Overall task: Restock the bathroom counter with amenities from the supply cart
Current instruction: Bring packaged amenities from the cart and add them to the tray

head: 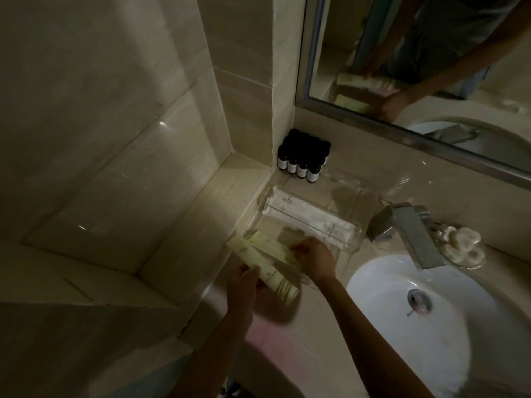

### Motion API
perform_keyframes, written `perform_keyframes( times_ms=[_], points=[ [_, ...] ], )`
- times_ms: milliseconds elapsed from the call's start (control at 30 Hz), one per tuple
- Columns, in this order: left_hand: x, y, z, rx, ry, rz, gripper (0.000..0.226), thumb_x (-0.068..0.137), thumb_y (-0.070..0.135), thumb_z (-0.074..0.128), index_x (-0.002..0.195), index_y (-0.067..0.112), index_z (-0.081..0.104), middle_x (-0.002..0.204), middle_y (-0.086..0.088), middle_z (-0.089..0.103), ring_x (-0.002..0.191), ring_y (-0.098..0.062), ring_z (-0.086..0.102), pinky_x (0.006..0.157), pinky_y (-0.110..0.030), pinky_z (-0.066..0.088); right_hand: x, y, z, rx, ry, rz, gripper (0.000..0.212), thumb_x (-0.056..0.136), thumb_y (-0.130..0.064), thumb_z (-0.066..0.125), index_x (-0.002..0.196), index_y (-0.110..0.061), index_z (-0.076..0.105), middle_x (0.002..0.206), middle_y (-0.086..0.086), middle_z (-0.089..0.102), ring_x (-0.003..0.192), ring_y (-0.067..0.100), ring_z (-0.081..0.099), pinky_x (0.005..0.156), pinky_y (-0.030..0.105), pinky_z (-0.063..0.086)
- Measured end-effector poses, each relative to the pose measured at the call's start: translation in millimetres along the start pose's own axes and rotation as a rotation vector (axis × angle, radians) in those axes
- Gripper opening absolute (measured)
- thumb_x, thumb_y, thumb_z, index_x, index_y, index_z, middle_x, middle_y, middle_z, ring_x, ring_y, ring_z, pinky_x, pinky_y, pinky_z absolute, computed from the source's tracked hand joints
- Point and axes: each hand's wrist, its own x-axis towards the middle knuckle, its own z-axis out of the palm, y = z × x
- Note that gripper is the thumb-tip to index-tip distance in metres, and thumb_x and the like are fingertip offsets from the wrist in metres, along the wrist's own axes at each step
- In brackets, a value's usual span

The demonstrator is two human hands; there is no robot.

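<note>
My left hand grips a stack of long pale-yellow amenity packets near their lower end, just above the beige counter. My right hand pinches the upper packets of that stack at the near edge of a clear plastic tray. White wrapped packets lie along the tray's front side. Several small dark bottles with white labels stand in the corner behind the tray.
A white basin with a chrome faucet lies right of the tray. A glass dish of round white soaps sits beside the faucet. A framed mirror hangs above, and tiled walls close the left side.
</note>
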Motion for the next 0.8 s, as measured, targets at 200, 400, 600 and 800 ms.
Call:
perform_keyframes(
  times_ms=[200,400,600,800],
  points=[
    [10.9,26.4,40.0,-0.058,-0.044,-0.048,0.026,0.095,-0.005,0.047,0.12,-0.001,0.05,0.095,-0.016,0.062,0.086,-0.024,0.063,0.074,-0.036,0.053,-0.5,-2.0,-18.7,0.175,-0.166,0.035,0.023,0.097,-0.028,0.054,0.109,-0.019,0.072,0.097,0.0,0.072,0.076,0.013,0.066,0.07,0.028,0.051],
    [32.9,24.2,74.9,-0.064,0.013,-0.141,0.031,0.09,-0.012,0.048,0.119,-0.008,0.053,0.112,-0.026,0.06,0.1,-0.038,0.061,0.081,-0.047,0.054,-8.8,-7.4,-39.3,0.352,-0.135,-0.093,0.029,0.099,-0.039,0.048,0.109,-0.022,0.07,0.1,-0.003,0.071,0.091,0.014,0.066,0.082,0.031,0.049],
    [32.6,23.1,87.8,0.13,-0.055,-0.197,0.013,0.094,-0.004,0.047,0.096,-0.004,0.06,0.084,-0.016,0.06,0.067,-0.02,0.057,0.053,-0.026,0.052,-15.0,-5.1,-48.8,-0.123,-0.219,-0.234,0.04,0.09,-0.034,0.063,0.129,-0.024,0.06,0.125,-0.002,0.064,0.111,0.018,0.059,0.086,0.029,0.044],
    [35.2,17.4,79.1,0.209,-0.177,-0.183,0.022,0.098,0.003,0.043,0.082,0.015,0.051,0.082,-0.002,0.052,0.075,-0.012,0.052,0.066,-0.02,0.048,-14.5,8.1,-40.8,-0.1,-0.124,-0.221,0.032,0.096,-0.015,0.05,0.123,-0.021,0.065,0.116,0.005,0.07,0.103,0.025,0.065,0.084,0.034,0.051]
  ],
)
